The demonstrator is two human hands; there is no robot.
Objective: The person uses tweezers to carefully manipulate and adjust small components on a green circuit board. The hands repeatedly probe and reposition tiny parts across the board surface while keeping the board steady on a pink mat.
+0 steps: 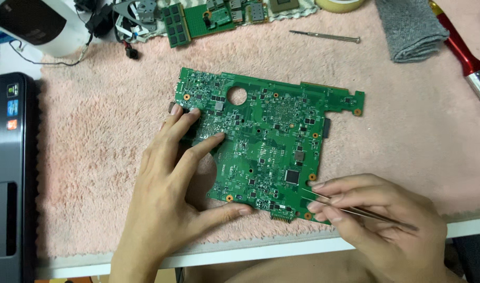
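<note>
A green circuit board (266, 136) with many small chips and a round hole lies flat on a pink fluffy towel (93, 157). My left hand (172, 194) rests on the board's left side, fingers spread over its edge and thumb against the near edge. My right hand (381, 220) is at the board's near right corner, pinching thin metal tweezers (355, 209) whose tips point toward the board near a black square chip (292, 176).
A black laptop (9, 167) lies at the left. At the back are more green boards (208, 21), a thin screwdriver (326, 36), a grey folded cloth (410, 26) and a red-handled tool (465, 55). The white table edge (250, 254) runs close to me.
</note>
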